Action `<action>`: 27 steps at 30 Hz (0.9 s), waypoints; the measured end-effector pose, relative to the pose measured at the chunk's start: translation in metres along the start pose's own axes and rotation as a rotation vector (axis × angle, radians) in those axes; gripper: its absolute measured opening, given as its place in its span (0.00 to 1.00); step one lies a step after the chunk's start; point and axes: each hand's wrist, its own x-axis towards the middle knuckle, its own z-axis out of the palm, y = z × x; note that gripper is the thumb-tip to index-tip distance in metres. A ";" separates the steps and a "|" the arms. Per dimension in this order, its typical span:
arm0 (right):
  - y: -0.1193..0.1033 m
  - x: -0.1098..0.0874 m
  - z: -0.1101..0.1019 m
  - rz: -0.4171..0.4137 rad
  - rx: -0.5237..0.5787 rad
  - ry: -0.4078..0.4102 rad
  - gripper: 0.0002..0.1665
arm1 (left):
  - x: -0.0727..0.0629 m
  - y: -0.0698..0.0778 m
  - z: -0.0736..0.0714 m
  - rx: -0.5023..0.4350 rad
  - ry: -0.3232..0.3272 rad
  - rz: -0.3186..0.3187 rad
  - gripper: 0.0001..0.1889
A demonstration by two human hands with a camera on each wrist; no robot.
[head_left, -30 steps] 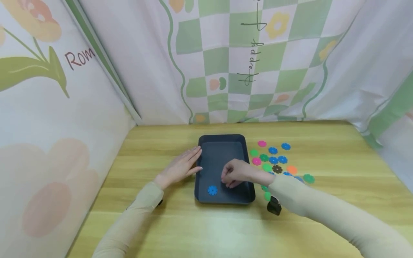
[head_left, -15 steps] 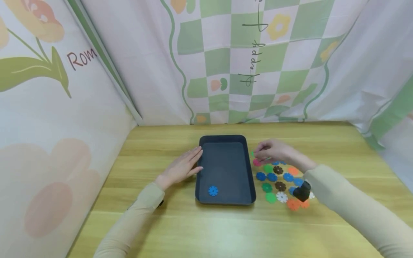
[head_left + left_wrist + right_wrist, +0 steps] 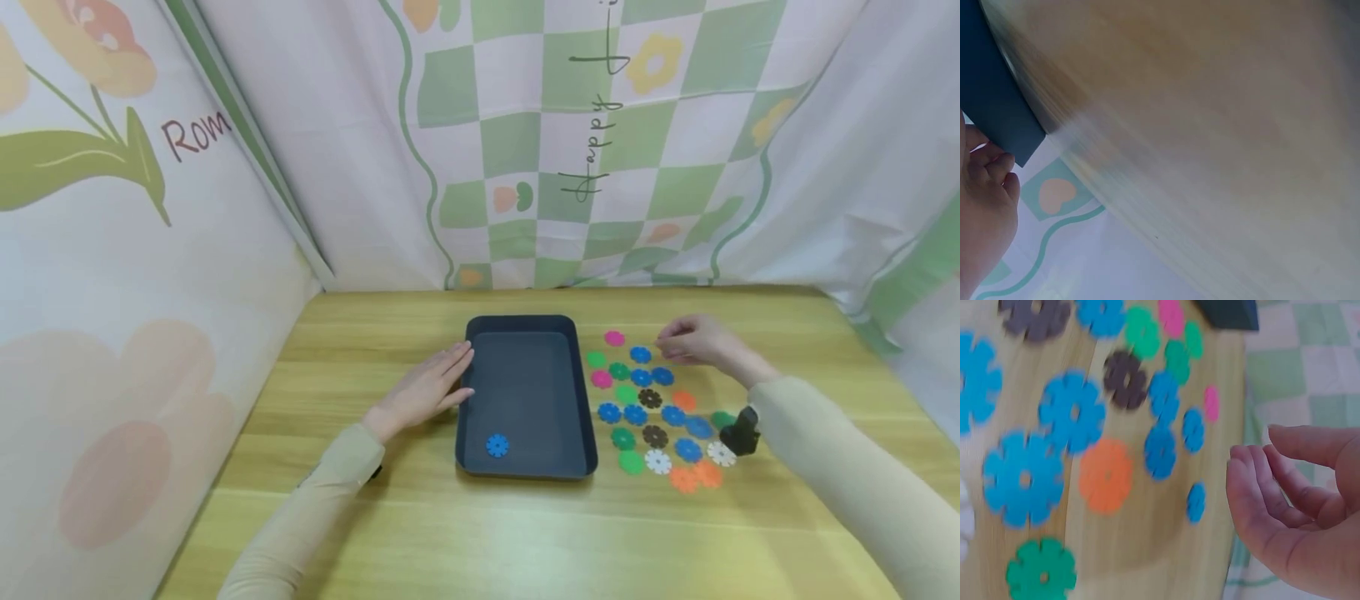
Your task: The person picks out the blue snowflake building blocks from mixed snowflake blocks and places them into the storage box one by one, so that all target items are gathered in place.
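Note:
My left hand [image 3: 427, 390] rests with extended fingers at the left rim of a dark rectangular tray [image 3: 465, 417]; the left wrist view shows its fingertips against the tray's dark wall [image 3: 994, 94]. One blue notched plastic disc [image 3: 497, 446] lies inside, near the front left corner. My right hand [image 3: 697, 340] is over the back right of the scattered discs, nothing between its bent fingers. In the right wrist view its thumb and fingertips stand apart, and a small blue disc [image 3: 1195, 502] lies on the table close to the fingers; the head view hides that disc.
Several notched discs lie right of the tray: pink [image 3: 615, 338], green [image 3: 632, 462], blue [image 3: 688, 451], brown [image 3: 655, 436], white [image 3: 658, 462] and orange [image 3: 683, 479]. A patterned curtain [image 3: 585, 150] hangs behind the wooden table [image 3: 510, 542].
My right hand has moved from inside the tray out to the right, past the pink and green discs to the back right of the scattered discs. The left hand has stayed at the rim.

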 end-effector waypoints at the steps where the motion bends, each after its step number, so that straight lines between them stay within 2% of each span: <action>1: 0.003 0.001 -0.002 -0.001 -0.031 0.022 0.25 | 0.000 0.000 -0.001 -0.001 0.000 0.002 0.36; 7: 0.024 0.007 -0.011 -0.032 -0.203 0.121 0.23 | -0.001 0.001 -0.003 -0.014 -0.004 0.000 0.36; 13: 0.041 0.019 -0.013 -0.109 -0.340 0.168 0.22 | -0.001 0.000 -0.002 -0.025 -0.013 -0.009 0.36; 20: 0.056 0.031 -0.013 -0.135 -0.337 0.177 0.22 | 0.000 -0.002 0.003 -0.002 -0.013 -0.011 0.37; 27: 0.055 0.036 -0.013 -0.112 -0.343 0.135 0.25 | 0.001 -0.003 0.001 -0.020 -0.030 -0.019 0.37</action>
